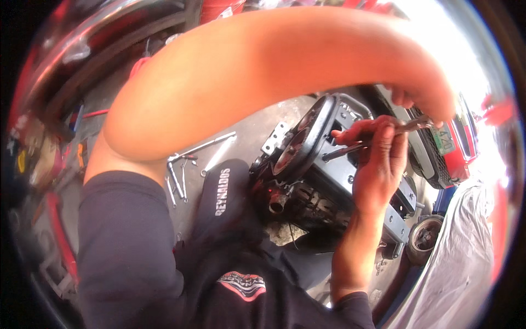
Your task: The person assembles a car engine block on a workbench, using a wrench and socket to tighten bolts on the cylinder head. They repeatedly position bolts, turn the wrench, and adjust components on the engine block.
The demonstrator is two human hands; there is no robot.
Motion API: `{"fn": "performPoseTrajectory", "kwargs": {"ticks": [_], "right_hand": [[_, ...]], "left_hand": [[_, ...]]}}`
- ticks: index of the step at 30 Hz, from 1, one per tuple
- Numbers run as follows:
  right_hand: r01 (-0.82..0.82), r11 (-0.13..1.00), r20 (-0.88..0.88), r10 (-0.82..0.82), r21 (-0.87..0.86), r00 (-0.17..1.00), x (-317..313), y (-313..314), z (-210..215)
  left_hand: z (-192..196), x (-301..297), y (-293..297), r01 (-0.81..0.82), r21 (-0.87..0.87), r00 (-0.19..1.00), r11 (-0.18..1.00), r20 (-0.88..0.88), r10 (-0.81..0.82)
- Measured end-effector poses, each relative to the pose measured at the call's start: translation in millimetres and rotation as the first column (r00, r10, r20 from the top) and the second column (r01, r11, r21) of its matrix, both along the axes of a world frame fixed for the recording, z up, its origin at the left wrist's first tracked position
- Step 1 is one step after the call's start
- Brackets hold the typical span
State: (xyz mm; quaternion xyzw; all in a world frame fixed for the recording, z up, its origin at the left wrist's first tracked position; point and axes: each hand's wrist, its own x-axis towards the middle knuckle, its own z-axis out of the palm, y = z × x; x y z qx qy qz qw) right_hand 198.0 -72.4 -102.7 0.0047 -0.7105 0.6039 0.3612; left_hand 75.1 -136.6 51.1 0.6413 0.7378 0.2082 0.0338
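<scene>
My left arm bends across the top of the view, and its hand [430, 98] is closed at the far upper right, around the metal end of a tool. My right hand [381, 156] is closed around the same tool, which looks like a ratchet with an extension bar [344, 151]. Its dark shaft points down left, toward a bolted flat plate on a dark machine [337, 175]. I cannot tell whether the tip sits on a bolt. A large round pulley-like wheel [307, 137] stands at the machine's left side. Glare blurs part of my left hand.
Several wrenches [183, 181] and a long bar-shaped tool [211, 143] lie on the floor left of my knee. Behind the machine is a red vehicle's rear [468, 137]. A small wheel [424, 238] and a grey cloth cover [455, 247] stand at the right. Red tubing [63, 236] lies far left.
</scene>
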Motion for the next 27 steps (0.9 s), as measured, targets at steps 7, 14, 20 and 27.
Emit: {"fn": "performPoseTrajectory", "kwargs": {"ticks": [7,14,20,27], "right_hand": [[-0.057,0.99,-0.032,0.061,0.132,0.998,-2,6,-14],[0.099,0.932,0.21,-0.18,0.348,0.961,6,44,-51],[0.084,0.69,0.207,-0.328,0.719,0.922,35,81,-88],[0.089,0.742,0.181,-0.275,0.664,0.944,27,71,-78]], "left_hand": [[-15,9,-19,0.184,0.132,0.981,0.974,-0.091,-0.173],[-35,40,-31,0.305,0.176,0.893,0.936,-0.393,-0.217],[-38,49,-17,0.416,0.248,0.855,0.875,-0.434,-0.284],[-81,64,3,0.347,0.693,0.897,0.631,-0.441,-0.009]]}}
